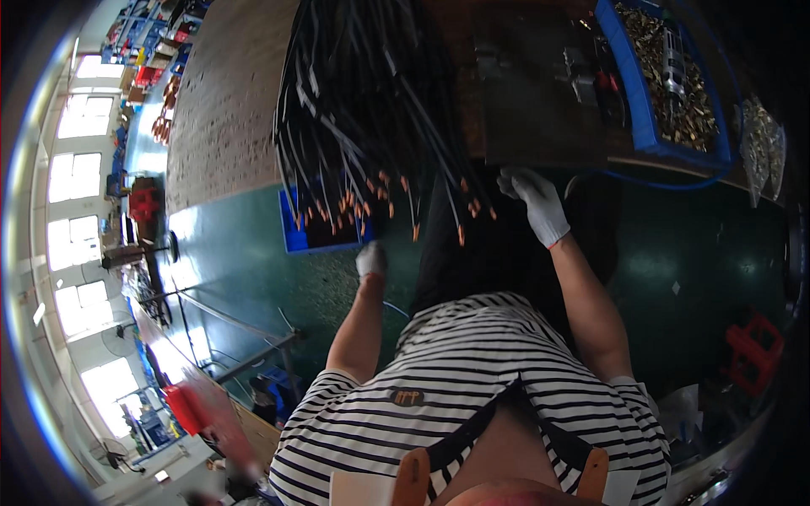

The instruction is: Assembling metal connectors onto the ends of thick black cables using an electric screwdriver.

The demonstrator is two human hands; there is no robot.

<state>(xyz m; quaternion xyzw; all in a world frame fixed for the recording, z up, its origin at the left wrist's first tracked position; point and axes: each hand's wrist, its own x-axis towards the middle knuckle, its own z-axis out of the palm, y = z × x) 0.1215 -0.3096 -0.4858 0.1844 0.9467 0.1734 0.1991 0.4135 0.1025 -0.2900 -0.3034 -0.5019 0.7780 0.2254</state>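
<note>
A thick bundle of black cables [363, 93] lies over the table's near edge. Their stripped, copper-coloured ends [359, 202] hang down toward me. My left hand [371, 260], in a white glove, is low beneath the hanging ends, beside a blue bin [325, 246]. Its fingers are hidden from this angle. At the table edge, right of the cables, my right hand [540, 207] wears a white glove too. The fingers stretch toward the left and nothing shows in them. Just beyond that hand lies a dark flat plate [540, 126] on the table.
A blue tray [634, 105] of small brass-coloured parts, with a tool lying on them, stands at the far right. A clear bag of parts [764, 152] hangs beside it. Red-handled pliers [609, 88] lie left of the tray. A red stool [753, 352] stands on the floor.
</note>
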